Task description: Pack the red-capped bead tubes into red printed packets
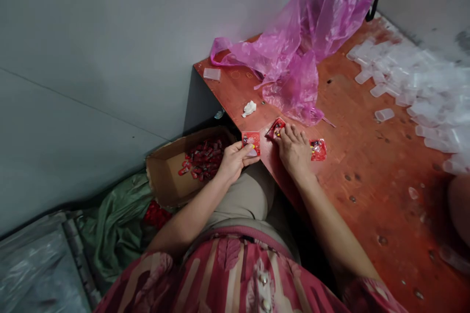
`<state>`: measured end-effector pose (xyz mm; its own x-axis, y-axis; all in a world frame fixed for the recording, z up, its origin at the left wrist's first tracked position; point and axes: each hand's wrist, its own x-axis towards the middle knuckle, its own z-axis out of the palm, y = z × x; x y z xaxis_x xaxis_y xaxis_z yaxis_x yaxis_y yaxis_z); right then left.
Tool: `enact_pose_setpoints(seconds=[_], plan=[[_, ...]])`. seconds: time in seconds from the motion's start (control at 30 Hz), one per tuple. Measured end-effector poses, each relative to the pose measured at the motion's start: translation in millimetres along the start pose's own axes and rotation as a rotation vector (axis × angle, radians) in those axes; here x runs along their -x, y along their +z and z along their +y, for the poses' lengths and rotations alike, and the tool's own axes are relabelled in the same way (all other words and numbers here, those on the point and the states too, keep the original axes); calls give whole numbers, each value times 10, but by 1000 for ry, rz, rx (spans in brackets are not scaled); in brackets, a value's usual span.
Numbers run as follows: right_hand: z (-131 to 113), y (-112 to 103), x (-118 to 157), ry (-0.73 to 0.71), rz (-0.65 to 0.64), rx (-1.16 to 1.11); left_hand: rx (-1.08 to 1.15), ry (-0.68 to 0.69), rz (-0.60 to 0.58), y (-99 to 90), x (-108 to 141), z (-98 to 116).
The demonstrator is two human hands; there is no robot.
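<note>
In my left hand (237, 159) is a small flat red printed packet (251, 140), pinched between thumb and fingers at the table's edge. My right hand (294, 150) lies palm down on the reddish table, its fingertips over a second red packet (276, 128). Whether those fingers grip it or only press on it, I cannot tell. Just right of that hand, another red packet (318, 149) rests on the tabletop, partly covered by the hand.
A cardboard box (161, 172) holding many small red packets stands below the table's left edge. A pink plastic bag (293, 71) is crumpled at the back. Clear plastic cups (433, 93) are heaped at the right. White crumpled tissue (249, 108) and a clear case (212, 74) lie near the corner.
</note>
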<state>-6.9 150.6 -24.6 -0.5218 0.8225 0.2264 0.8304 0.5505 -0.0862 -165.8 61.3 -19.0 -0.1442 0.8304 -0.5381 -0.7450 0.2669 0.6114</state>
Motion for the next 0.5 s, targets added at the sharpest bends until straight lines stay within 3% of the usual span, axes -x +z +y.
enact_pose_setpoints(seconds=[0.13,0.27,0.5], plan=[[18,59,44,-30,77,-28,-1,36,33,-3,-11,-13],[-27,-27,112,-124,146,-90,-33,74,40,18,-17,-27],[-208,-172,196,-413,53,-122,-13,54,-64,134,17,-123]])
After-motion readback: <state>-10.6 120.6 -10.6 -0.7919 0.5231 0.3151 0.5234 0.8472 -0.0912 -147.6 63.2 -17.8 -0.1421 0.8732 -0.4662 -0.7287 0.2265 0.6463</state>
